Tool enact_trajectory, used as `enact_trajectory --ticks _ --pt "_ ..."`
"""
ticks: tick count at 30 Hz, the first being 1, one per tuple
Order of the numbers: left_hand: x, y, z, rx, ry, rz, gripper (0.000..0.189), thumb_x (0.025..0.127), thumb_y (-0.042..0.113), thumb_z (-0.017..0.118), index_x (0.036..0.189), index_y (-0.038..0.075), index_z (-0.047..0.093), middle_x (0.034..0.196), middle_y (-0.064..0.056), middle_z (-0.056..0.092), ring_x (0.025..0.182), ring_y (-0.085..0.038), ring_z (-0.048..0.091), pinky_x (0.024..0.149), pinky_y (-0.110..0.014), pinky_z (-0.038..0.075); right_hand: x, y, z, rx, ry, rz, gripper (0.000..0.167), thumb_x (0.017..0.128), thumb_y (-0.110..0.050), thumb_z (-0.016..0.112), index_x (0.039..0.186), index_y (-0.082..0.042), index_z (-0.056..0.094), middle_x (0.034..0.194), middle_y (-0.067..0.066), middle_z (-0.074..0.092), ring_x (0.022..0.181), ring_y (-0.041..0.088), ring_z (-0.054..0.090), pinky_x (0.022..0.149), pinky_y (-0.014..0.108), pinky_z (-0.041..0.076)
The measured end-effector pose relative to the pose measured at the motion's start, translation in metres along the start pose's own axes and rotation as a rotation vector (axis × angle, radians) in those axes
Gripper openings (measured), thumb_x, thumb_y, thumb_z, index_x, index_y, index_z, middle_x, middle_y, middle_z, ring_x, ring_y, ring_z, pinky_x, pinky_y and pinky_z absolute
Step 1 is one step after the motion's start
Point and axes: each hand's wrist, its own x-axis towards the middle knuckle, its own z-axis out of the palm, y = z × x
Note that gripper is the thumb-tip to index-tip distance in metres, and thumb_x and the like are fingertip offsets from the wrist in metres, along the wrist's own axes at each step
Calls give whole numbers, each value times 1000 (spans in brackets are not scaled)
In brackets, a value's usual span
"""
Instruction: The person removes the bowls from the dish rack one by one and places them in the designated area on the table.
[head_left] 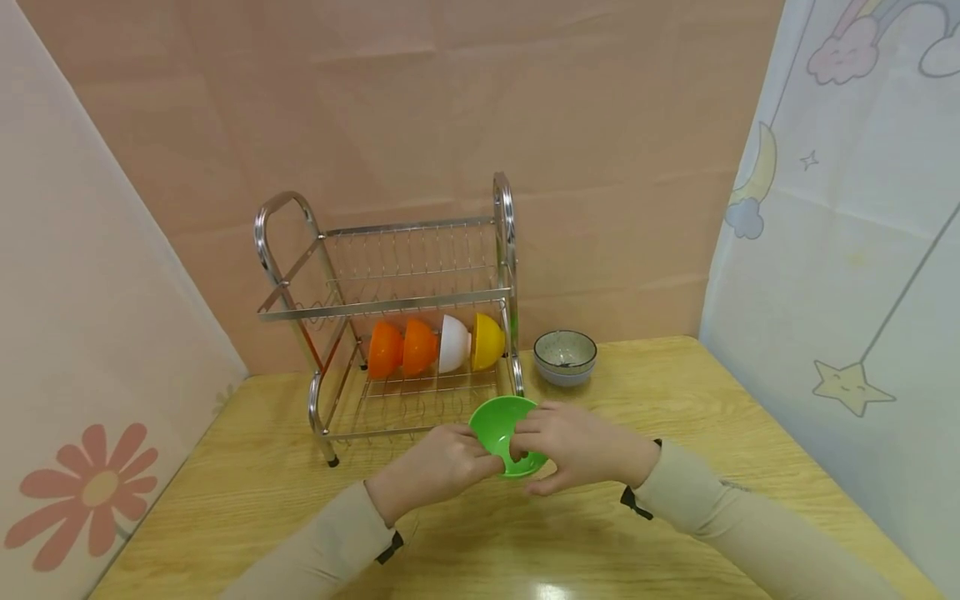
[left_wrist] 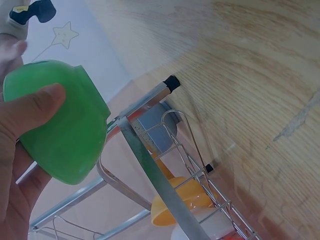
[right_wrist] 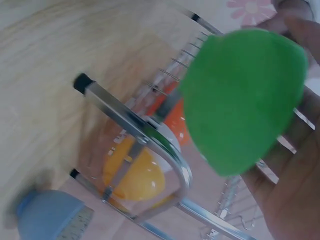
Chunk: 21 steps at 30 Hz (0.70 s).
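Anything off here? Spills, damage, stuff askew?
One thing: a ragged grey streak on the tabletop, right side of the left wrist view. It breaks the wood grain; scuff or peeling, can't tell. No spill visible, and the green bowl shows no obvious damage.

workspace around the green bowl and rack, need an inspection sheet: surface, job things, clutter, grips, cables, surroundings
Surface: wood-grain table, grey mark on it
Job's things: green bowl, held up in front of metal rack; lower tier holds two orange bowls, white bowl, yellow bowl; speckled bowl right of rack
Clutter: nothing seen
Grips: left grip pinches the green bowl; right grip has fingers in its mouth, hold unclear
Cables: nothing seen
Surroundings: peach backdrop; pale side panels with flower and star drawings
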Motion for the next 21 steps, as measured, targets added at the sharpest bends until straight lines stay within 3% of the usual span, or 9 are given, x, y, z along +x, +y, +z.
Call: enact_trajectory --ticks 4,12,21 --pt "0 -1 -3 6 8 9 14 85 19 75 82 20 61 61 15 62 57 6 51 66 -10 46 0 -1 10 -60 -16 -27 30 76 -47 77 88 -24 62 82 -16 59 77 3 55 77 24 48" --pt "1 -1 -5 -3 -12 1 7 92 20 67 87 20 63 70 15 68 67 6 62 73 -13 50 5 -4 16 -141 1 -68 25 75 -32 82 84 -23 61 78 -16 58 73 1 54 78 23 49" --pt "1 0 -5 -10 9 0 11 88 19 72 85 20 61 67 15 66 64 7 59 73 -13 50 4 -5 17 -137 39 -66 29 70 -29 86 83 -22 61 78 -15 60 73 2 56 75 22 50"
